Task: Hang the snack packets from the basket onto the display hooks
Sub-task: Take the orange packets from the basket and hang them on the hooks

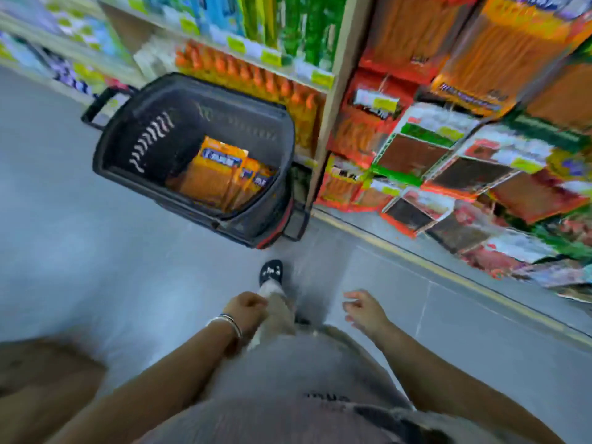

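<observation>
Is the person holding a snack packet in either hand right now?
No, the left hand and the right hand both hang empty near the legs, while the orange snack packets sit in the black basket.

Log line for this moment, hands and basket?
left hand: empty, closed, low | right hand: empty, open, low | basket: on floor, orange snack packets inside | display hooks: none being loaded

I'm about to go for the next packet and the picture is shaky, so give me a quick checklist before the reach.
1. Packets left in basket: ok, orange packets stand inside.
2. Left hand free: cannot tell, curled and blurred.
3. Right hand free: ok, open and empty.
4. Floor to the basket clear: ok.
5. Free hook on display: cannot tell, too blurred.
</observation>
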